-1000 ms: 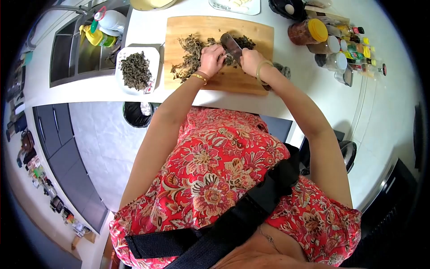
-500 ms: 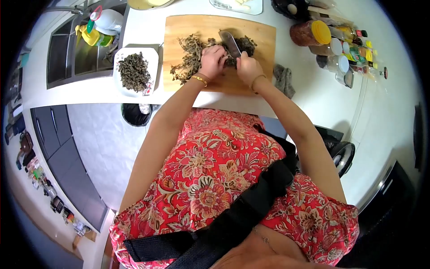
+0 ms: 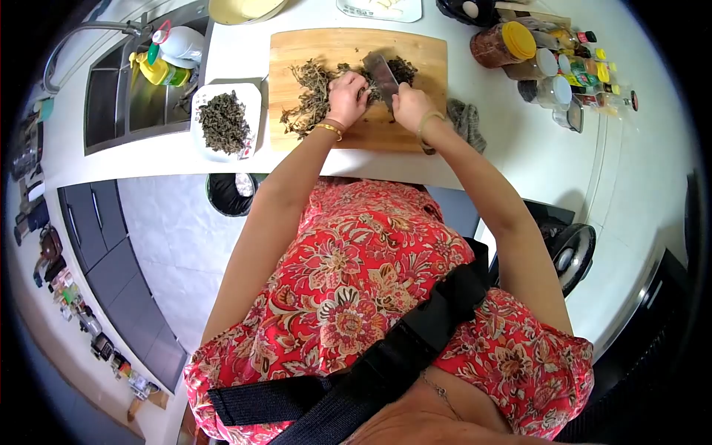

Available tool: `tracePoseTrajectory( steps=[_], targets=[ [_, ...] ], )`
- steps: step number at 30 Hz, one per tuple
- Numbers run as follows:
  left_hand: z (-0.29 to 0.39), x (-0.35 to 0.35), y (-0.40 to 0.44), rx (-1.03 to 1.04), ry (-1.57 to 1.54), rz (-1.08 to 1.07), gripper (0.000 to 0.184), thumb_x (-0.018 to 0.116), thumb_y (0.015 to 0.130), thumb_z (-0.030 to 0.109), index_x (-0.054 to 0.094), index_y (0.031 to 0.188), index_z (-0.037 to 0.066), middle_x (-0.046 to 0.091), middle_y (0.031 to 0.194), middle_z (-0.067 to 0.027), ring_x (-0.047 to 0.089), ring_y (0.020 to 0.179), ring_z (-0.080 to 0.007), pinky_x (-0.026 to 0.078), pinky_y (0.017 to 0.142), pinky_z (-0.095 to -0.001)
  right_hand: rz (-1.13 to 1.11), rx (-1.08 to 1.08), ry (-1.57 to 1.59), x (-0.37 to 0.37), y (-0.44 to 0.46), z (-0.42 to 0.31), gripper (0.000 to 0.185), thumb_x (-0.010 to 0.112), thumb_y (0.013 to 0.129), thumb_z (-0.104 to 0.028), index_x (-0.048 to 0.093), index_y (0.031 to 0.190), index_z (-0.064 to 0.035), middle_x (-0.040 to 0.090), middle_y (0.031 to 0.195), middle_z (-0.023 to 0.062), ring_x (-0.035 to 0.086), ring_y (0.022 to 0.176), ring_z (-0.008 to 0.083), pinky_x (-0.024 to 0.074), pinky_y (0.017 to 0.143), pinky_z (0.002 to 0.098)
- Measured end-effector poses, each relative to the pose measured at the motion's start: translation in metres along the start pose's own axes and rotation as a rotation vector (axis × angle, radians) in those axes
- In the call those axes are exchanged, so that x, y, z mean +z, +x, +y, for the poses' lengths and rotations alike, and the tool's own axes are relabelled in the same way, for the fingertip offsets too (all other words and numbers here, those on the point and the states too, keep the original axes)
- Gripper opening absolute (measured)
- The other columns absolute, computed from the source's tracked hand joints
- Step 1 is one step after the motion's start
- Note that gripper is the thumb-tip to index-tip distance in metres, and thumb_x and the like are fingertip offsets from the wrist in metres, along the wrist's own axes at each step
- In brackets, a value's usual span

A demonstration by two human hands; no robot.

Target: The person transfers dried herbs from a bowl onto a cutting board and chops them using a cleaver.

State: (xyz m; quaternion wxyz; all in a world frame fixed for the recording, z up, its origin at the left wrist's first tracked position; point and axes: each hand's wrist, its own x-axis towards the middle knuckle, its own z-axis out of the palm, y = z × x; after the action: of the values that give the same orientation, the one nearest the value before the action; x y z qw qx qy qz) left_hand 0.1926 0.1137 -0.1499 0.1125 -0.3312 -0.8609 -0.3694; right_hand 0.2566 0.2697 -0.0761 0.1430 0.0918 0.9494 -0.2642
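On the wooden cutting board (image 3: 356, 137) lie dark dried greens (image 3: 308, 93), stringy at the left and chopped finer at the right. My left hand (image 3: 347, 99) presses down on the greens with its fingers curled round them. Beside it, my right hand (image 3: 411, 106) is closed on the handle of a knife (image 3: 381, 78). The broad blade stands among the greens, just right of my left fingers. Left of the board, a white plate (image 3: 202, 145) holds a heap of dark chopped greens (image 3: 223, 122).
A sink (image 3: 148, 111) with a yellow bottle (image 3: 159, 71) and a white bottle (image 3: 182, 43) is at the left. Jars (image 3: 503, 44) and several bottles stand at the right. A grey cloth (image 3: 467, 126) lies beside the board. A bin (image 3: 228, 194) is below the counter.
The knife has shifted slightly among the greens and its blade angle has changed. My left hand stays on the greens. The whole view has moved a little.
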Motion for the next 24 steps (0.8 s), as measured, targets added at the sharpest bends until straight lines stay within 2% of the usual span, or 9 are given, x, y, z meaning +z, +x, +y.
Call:
tracePoseTrajectory(
  steps=[7, 9, 14, 16, 17, 19, 21, 23, 24],
  targets=[
    [0.002, 0.001, 0.002, 0.016, -0.011, 0.007, 0.015, 0.066, 0.066, 0.007, 0.056, 0.078, 0.008, 0.055, 0.08, -0.006, 0.054, 0.077, -0.0261, 0.04, 0.068, -0.036, 0.0, 0.034, 0.028, 0.004, 0.005, 0.003, 0.024, 0.046, 0.084, -0.02, 0.05, 0.089, 0.0029, 0.059, 0.079, 0.0275, 0.058, 0.077, 0.0426, 0.0458, 0.072, 0.0491],
    [0.002, -0.001, 0.001, 0.061, -0.029, 0.009, 0.014, 0.065, 0.067, 0.007, 0.056, 0.078, 0.009, 0.055, 0.081, -0.0058, 0.054, 0.077, -0.0258, 0.039, 0.068, -0.0348, 0.081, 0.005, 0.038, 0.009, 0.006, 0.005, 0.024, 0.046, 0.084, -0.021, 0.049, 0.088, 0.0029, 0.059, 0.078, 0.0277, 0.058, 0.076, 0.0428, 0.0462, 0.07, 0.0495],
    [0.006, -0.002, 0.0, 0.024, -0.051, 0.023, 0.016, 0.064, 0.065, 0.006, 0.055, 0.078, 0.011, 0.056, 0.086, -0.0054, 0.053, 0.081, -0.0247, 0.037, 0.071, -0.0361, 0.069, 0.033, 0.013, 0.017, 0.004, -0.005, 0.025, 0.047, 0.085, -0.022, 0.047, 0.088, 0.003, 0.059, 0.078, 0.028, 0.058, 0.073, 0.043, 0.047, 0.067, 0.049],
    [0.004, 0.002, 0.003, -0.152, 0.112, -0.185, 0.018, 0.064, 0.064, 0.006, 0.055, 0.079, 0.011, 0.056, 0.086, -0.0055, 0.053, 0.082, -0.0251, 0.037, 0.072, -0.0358, 0.031, 0.071, -0.022, 0.005, 0.002, -0.015, 0.02, 0.045, 0.084, -0.017, 0.046, 0.089, 0.0029, 0.059, 0.077, 0.0283, 0.058, 0.074, 0.0432, 0.0469, 0.068, 0.0491],
    [0.005, 0.003, 0.002, -0.113, 0.191, -0.228, 0.019, 0.064, 0.064, 0.006, 0.055, 0.08, 0.011, 0.056, 0.087, -0.0055, 0.053, 0.083, -0.0254, 0.037, 0.072, -0.0357, 0.03, 0.071, -0.022, 0.003, 0.003, -0.018, 0.02, 0.045, 0.084, -0.017, 0.046, 0.089, 0.0029, 0.059, 0.077, 0.0283, 0.058, 0.074, 0.0432, 0.0469, 0.068, 0.0491],
    [0.003, 0.004, 0.002, -0.124, 0.149, -0.19, 0.019, 0.064, 0.064, 0.006, 0.055, 0.08, 0.011, 0.055, 0.087, -0.0055, 0.053, 0.083, -0.0257, 0.038, 0.072, -0.0358, -0.07, 0.09, -0.104, 0.002, 0.007, -0.025, 0.018, 0.041, 0.084, -0.014, 0.044, 0.091, 0.0028, 0.058, 0.078, 0.0292, 0.058, 0.076, 0.0434, 0.0467, 0.069, 0.0495],
    [0.013, 0.002, 0.006, -0.157, 0.066, -0.105, 0.017, 0.063, 0.064, 0.007, 0.054, 0.079, 0.01, 0.055, 0.086, -0.0057, 0.053, 0.082, -0.0265, 0.038, 0.072, -0.0362, -0.032, 0.11, -0.082, 0.012, 0.003, -0.023, 0.018, 0.039, 0.084, -0.013, 0.043, 0.091, 0.0028, 0.058, 0.079, 0.0295, 0.058, 0.077, 0.0434, 0.0466, 0.069, 0.0495],
    [0.011, -0.001, 0.002, 0.027, -0.026, -0.014, 0.016, 0.063, 0.065, 0.007, 0.053, 0.078, 0.01, 0.054, 0.084, -0.0062, 0.053, 0.081, -0.0267, 0.038, 0.072, -0.0364, 0.015, 0.127, -0.065, 0.016, -0.006, -0.023, 0.02, 0.036, 0.085, -0.015, 0.042, 0.091, 0.0027, 0.059, 0.08, 0.0294, 0.058, 0.078, 0.0436, 0.0463, 0.069, 0.05],
    [0.012, 0.0, 0.002, 0.024, -0.017, 0.015, 0.015, 0.063, 0.066, 0.008, 0.053, 0.077, 0.009, 0.054, 0.083, -0.0061, 0.053, 0.081, -0.0266, 0.038, 0.071, -0.0367, 0.032, 0.115, -0.042, 0.017, -0.004, -0.02, 0.021, 0.037, 0.086, -0.017, 0.042, 0.092, 0.0025, 0.059, 0.079, 0.0287, 0.058, 0.077, 0.0437, 0.046, 0.07, 0.0504]
  ],
)
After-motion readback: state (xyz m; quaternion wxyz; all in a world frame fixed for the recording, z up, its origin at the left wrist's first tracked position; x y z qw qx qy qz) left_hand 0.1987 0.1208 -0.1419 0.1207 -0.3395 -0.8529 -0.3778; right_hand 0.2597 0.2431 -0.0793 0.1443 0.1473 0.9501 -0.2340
